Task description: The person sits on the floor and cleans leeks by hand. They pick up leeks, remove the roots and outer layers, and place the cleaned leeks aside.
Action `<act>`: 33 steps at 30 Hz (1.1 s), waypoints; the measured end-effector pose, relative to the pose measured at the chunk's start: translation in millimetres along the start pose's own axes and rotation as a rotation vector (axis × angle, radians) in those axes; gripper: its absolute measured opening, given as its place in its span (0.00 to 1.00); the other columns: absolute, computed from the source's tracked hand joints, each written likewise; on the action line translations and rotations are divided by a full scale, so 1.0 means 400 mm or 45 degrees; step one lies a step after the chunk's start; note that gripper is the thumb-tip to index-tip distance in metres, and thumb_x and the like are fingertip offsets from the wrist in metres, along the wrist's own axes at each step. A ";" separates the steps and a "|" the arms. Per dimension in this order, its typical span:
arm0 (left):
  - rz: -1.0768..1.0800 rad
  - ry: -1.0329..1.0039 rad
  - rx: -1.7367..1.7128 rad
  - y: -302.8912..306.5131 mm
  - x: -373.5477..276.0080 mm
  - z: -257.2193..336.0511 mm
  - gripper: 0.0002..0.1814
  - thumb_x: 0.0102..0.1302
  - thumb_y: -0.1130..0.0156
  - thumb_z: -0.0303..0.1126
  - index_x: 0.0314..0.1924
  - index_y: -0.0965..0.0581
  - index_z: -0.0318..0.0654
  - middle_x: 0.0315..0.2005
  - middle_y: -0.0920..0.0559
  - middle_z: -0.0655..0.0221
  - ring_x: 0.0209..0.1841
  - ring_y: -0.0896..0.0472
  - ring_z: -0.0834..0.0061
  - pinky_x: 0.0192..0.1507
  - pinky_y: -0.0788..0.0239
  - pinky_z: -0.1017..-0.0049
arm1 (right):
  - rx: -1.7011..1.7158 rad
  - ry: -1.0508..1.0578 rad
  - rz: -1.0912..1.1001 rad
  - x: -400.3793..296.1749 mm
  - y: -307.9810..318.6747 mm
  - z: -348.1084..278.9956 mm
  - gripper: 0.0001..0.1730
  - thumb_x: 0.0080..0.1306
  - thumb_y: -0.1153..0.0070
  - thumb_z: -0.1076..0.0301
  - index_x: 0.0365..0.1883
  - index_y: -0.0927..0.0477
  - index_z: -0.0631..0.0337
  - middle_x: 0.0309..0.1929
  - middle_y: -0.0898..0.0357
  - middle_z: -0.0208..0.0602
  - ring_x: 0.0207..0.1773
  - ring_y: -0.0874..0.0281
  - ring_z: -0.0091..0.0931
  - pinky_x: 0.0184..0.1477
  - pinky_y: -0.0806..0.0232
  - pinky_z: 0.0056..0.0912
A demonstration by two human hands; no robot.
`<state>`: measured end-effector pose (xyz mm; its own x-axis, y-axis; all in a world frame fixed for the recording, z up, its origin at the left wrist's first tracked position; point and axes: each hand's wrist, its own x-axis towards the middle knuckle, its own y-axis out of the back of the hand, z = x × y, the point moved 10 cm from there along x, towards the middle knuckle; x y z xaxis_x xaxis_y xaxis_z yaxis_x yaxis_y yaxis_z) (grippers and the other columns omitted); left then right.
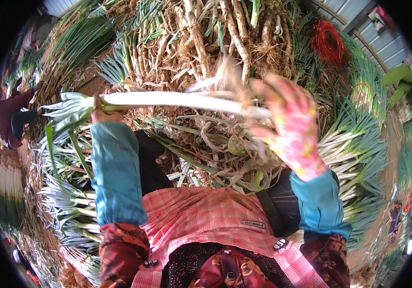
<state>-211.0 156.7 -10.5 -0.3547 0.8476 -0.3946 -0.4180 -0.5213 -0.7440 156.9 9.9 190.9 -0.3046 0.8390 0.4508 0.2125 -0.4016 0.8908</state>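
Observation:
My left hand [107,114] grips a large Welsh onion [170,100] where its white shaft meets the green leaves. The stalk lies nearly level across my front, with the leafy end to the left. At its right end is my right hand [294,127], in a pink and yellow patterned glove and blurred by motion. Its fingers are spread, with the thumb below the stalk end and the other fingers above. Loose dry peel and roots [233,81] blur just left of the right hand. Peeled Welsh onions [350,154] with white shafts lie to my right.
Unpeeled Welsh onions [198,43] are heaped ahead. Stripped leaves [209,144] litter the ground before my lap. More onions [71,201] lie at left. A coil of red twine [328,43] sits at upper right, near tied bundles [364,90]. Another person [11,111] is at far left.

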 end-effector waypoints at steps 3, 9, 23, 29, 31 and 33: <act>-0.706 0.112 -0.264 -0.116 -0.140 -0.050 0.23 0.58 0.52 0.44 0.49 0.35 0.36 0.46 0.29 0.56 0.48 0.31 0.59 0.55 0.45 0.61 | -0.360 -0.016 -0.398 -0.026 -0.109 0.040 0.28 0.47 0.44 0.51 0.46 0.33 0.49 0.35 0.28 0.28 0.36 0.31 0.24 0.38 0.38 0.29; -0.409 0.648 -0.416 -0.085 -0.229 -0.247 0.23 0.54 0.44 0.43 0.44 0.31 0.34 0.43 0.28 0.56 0.43 0.29 0.60 0.53 0.42 0.63 | -0.492 -0.064 -0.030 -0.212 0.118 0.167 0.27 0.36 0.37 0.60 0.37 0.29 0.50 0.27 0.33 0.29 0.33 0.35 0.29 0.40 0.45 0.34; -0.737 0.607 0.055 -0.389 -0.418 -0.403 0.21 0.55 0.46 0.38 0.46 0.34 0.36 0.42 0.28 0.53 0.44 0.27 0.58 0.47 0.38 0.50 | -0.438 -0.735 0.258 -0.634 0.264 0.274 0.23 0.45 0.40 0.60 0.39 0.28 0.59 0.36 0.30 0.39 0.41 0.35 0.37 0.44 0.42 0.36; -0.705 0.762 -0.047 -0.275 -0.400 -0.457 0.15 0.52 0.41 0.36 0.38 0.31 0.38 0.24 0.25 0.66 0.24 0.27 0.73 0.33 0.32 0.65 | -0.312 -0.546 0.207 -0.578 0.227 0.233 0.23 0.45 0.40 0.57 0.38 0.29 0.58 0.35 0.32 0.36 0.39 0.36 0.35 0.42 0.43 0.38; -0.550 0.735 -0.117 -0.255 -0.417 -0.451 0.14 0.54 0.42 0.37 0.36 0.31 0.37 0.21 0.25 0.68 0.18 0.30 0.80 0.30 0.32 0.71 | -0.309 -0.402 0.095 -0.554 0.182 0.206 0.20 0.47 0.43 0.55 0.35 0.28 0.56 0.34 0.33 0.34 0.39 0.37 0.34 0.43 0.45 0.38; -0.496 0.579 -0.128 -0.214 -0.375 -0.416 0.15 0.54 0.42 0.38 0.37 0.30 0.38 0.26 0.24 0.68 0.19 0.30 0.82 0.30 0.32 0.72 | -0.294 -0.363 -0.035 -0.511 0.131 0.201 0.20 0.45 0.42 0.58 0.36 0.29 0.55 0.35 0.33 0.34 0.40 0.37 0.34 0.44 0.46 0.38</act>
<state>17.1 90.7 22.4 0.2104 0.9431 -0.2574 -0.3567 -0.1711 -0.9184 304.8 -153.1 140.9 -0.0296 0.9062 0.4219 -0.0172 -0.4225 0.9062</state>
